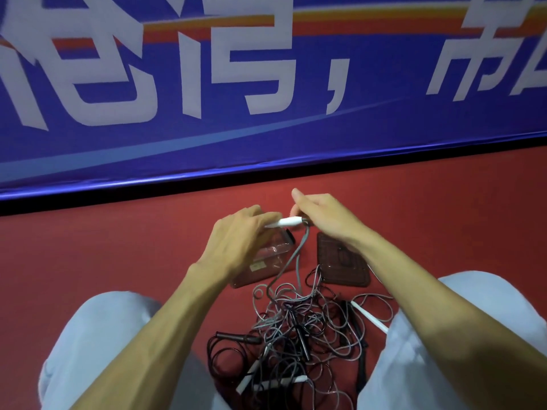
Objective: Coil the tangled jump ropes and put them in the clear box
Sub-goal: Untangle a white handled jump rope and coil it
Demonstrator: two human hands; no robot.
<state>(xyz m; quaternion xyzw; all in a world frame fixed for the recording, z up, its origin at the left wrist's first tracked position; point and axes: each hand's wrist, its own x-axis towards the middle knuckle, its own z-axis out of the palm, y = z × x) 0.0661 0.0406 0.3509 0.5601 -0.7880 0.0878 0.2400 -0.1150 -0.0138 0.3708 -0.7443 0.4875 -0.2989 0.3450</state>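
The left hand [236, 241] pinches the tip of a slim white plastic rope handle [285, 222], the right hand [322, 214] its cord end, over the clear plastic box [273, 254]. Its grey cord [305, 238] drops to the tangled black and grey ropes [296, 335] at 6 o'clock; tugging could cinch knots.

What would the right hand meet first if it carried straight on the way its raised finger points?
Probably nothing nearby: the right hand, pinching the white handle, points over red floor toward the blue banner, though depth is unclear.
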